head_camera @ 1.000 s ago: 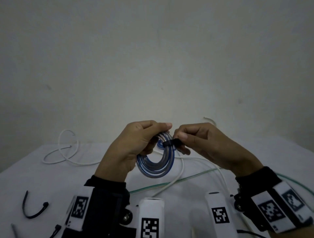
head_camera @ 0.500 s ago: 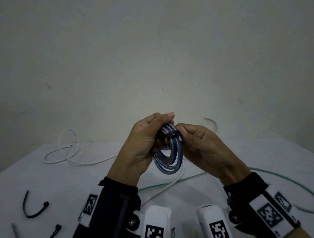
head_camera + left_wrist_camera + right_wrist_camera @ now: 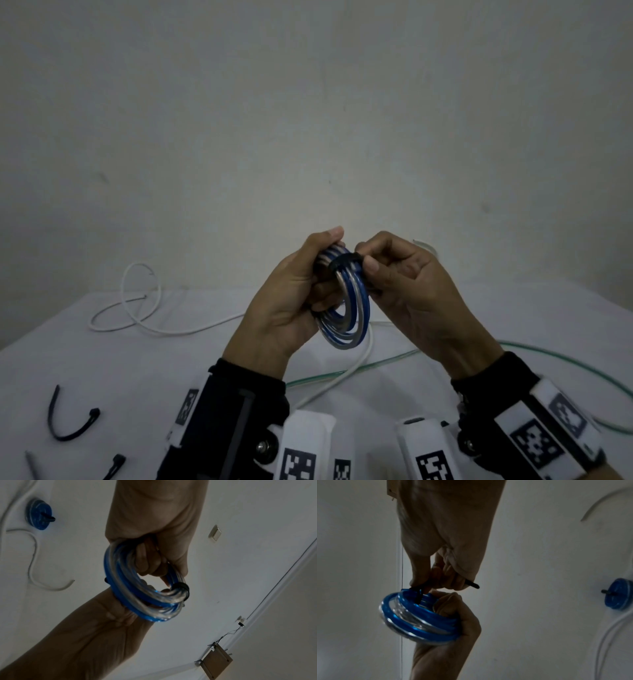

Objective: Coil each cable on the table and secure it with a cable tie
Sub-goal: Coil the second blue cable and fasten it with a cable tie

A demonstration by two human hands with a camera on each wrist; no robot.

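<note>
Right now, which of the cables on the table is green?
The thin green cable running from the near middle out to the right. The other loose one, the white cable looped at the far left, is thicker; the blue coil is held.

A bare indoor room: a plain pale wall (image 3: 308, 120) beyond the hands, a white-covered table (image 3: 102, 370) below them, a wall switch (image 3: 214, 533).

Left hand (image 3: 287, 301) and right hand (image 3: 411, 291) raised together, fingers curled, gripping.
</note>
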